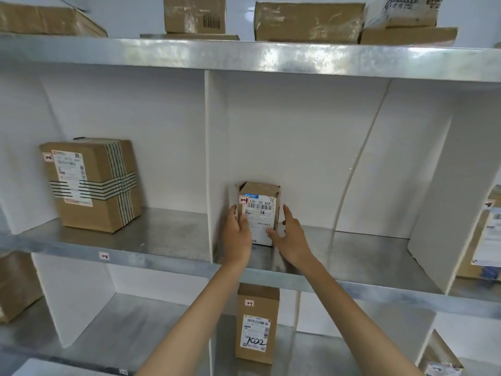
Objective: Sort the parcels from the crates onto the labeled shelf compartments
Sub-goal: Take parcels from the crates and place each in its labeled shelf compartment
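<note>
A small brown parcel [262,210] with a white shipping label and a red-edged tag stands upright in the middle compartment of the metal shelf [352,256], close to the left white divider [210,164]. My left hand [238,232] lies against its left side with straight fingers. My right hand [288,234] is at its right side, fingers spread and the thumb across the lower front; whether it touches the box I cannot tell. Both forearms reach up from below.
A larger taped box [93,183] sits in the left compartment above a small shelf tag [104,256]. Another upright parcel [257,324] stands in the compartment below. Several boxes line the top shelf [306,21]. A labelled parcel [488,234] shows at the right edge.
</note>
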